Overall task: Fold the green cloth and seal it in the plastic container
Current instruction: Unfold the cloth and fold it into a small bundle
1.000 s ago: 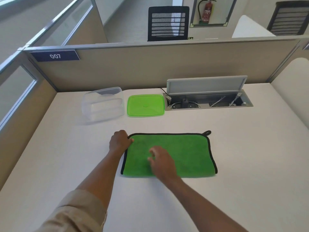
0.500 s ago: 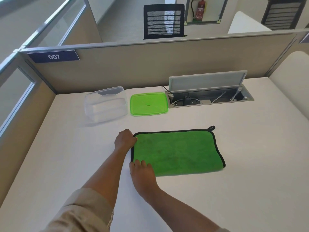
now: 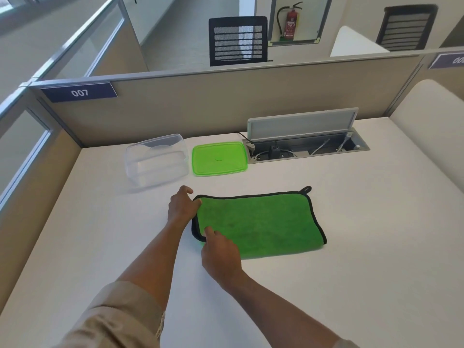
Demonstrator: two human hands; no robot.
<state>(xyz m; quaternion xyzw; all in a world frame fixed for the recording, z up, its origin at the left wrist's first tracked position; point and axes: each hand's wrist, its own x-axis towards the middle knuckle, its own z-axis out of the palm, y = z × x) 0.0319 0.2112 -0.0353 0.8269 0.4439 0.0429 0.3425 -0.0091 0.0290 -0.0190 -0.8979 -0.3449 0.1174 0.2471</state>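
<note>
The green cloth (image 3: 261,224) with black edging lies folded in half on the white desk, its hanging loop at the far right corner. My left hand (image 3: 181,207) pinches the cloth's far left corner. My right hand (image 3: 219,252) grips the near left corner, where the edge is lifted and curled a little. Behind them the clear plastic container (image 3: 157,159) stands open, and its green lid (image 3: 219,159) lies flat to the right of it.
An open cable tray (image 3: 306,149) with a raised grey flap is set into the desk at the back right. Beige partition walls (image 3: 200,104) close the desk at the back and left. White desk surface stretches to the right and front of the cloth.
My right hand slid from the cloth's middle to its near left corner and took hold of it. The left edge now lifts slightly. My left hand stayed on the far left corner.
</note>
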